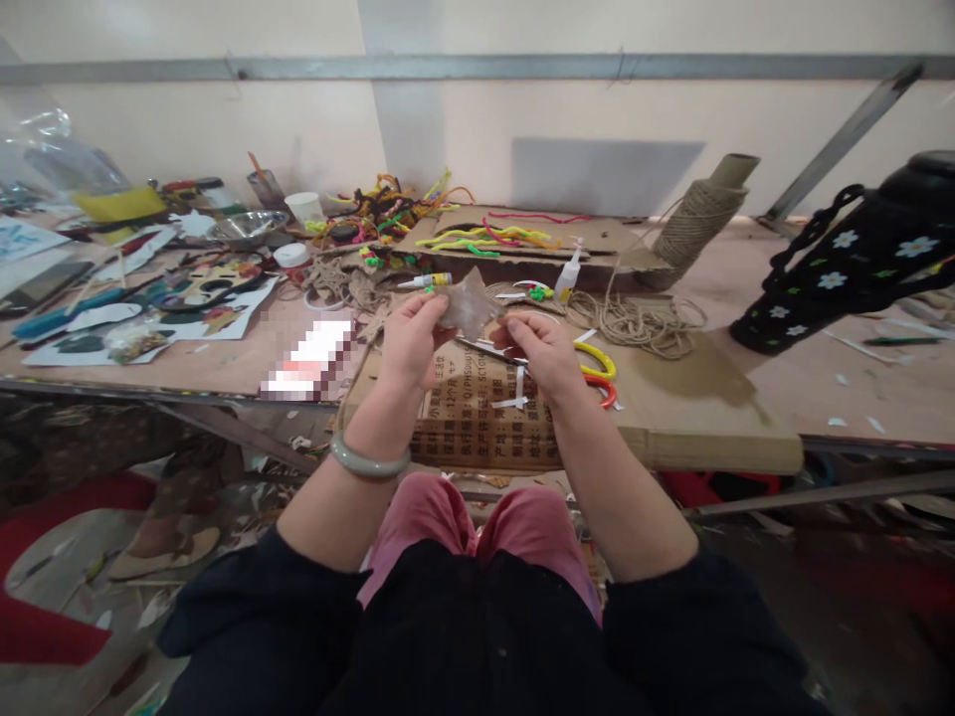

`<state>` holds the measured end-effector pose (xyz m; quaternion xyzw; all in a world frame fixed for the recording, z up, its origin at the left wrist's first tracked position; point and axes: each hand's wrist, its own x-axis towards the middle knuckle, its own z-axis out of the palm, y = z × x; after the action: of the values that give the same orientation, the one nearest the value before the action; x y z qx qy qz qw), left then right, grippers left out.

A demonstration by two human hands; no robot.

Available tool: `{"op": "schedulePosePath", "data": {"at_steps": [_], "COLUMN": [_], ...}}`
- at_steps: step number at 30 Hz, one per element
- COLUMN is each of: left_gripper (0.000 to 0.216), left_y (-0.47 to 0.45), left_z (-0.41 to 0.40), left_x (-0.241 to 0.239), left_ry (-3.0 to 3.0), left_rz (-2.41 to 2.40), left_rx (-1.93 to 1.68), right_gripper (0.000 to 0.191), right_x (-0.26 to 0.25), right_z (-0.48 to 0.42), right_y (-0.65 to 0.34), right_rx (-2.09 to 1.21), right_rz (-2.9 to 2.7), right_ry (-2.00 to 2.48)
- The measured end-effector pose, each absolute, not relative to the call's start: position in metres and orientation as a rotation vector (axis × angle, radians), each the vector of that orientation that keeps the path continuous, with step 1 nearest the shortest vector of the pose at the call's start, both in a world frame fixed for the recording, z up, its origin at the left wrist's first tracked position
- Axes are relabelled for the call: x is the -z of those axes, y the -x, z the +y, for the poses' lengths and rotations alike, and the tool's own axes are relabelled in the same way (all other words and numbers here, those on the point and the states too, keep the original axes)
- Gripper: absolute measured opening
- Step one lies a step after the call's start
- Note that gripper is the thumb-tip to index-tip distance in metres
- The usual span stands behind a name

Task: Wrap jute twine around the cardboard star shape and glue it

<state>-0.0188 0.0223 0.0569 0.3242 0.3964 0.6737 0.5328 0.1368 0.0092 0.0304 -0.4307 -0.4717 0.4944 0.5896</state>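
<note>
A thin, grey-brown star-shaped piece (470, 306) is held up above the cardboard in the head view. My left hand (415, 336) pinches its left side between thumb and fingers. At the star's right point, the fingertips of my right hand (543, 350) are closed on its edge. Just beyond the star lie a small glue tube (425, 281) and, to the right, a white glue bottle (568, 275) with a thin nozzle. Scissors with yellow and orange handles (597, 360) lie beside my right hand, their blades partly hidden behind it.
Printed cardboard (671, 428) lies under my hands. Loose twine (642, 323), a twine spool (697, 219) and a black flowered bottle (836, 259) are to the right. Coloured cords (492, 237) lie behind. A phone-like, blurred-out object (313, 360) and a red-labelled jar (292, 261) are left.
</note>
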Motion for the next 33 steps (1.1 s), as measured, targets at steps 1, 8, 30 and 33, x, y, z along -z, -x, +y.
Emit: {"op": "schedulePosePath", "data": {"at_steps": [1, 8, 30, 33], "left_gripper": [0.016, 0.01, 0.009, 0.008], "left_y": [0.02, -0.001, -0.01, -0.012], "left_z": [0.03, 0.085, 0.109, 0.102], "left_x": [-0.062, -0.092, -0.067, -0.067], "left_ry": [-0.772, -0.804, -0.765, -0.828], "left_rz": [0.941, 0.895, 1.016, 1.024], "left_rx": [-1.628, -1.55, -1.456, -1.391], "right_gripper": [0.034, 0.022, 0.013, 0.01], "right_x": [-0.035, -0.065, -0.05, -0.057], "right_z": [0.008, 0.03, 0.089, 0.086], "right_y": [-0.14, -0.181, -0.217, -0.214], "right_rx": [-1.151, -0.845, -0.939, -0.977], "right_rz": [-1.064, -1.214, -1.435, -1.288], "right_ry": [0.995, 1.069, 1.307, 1.269]}}
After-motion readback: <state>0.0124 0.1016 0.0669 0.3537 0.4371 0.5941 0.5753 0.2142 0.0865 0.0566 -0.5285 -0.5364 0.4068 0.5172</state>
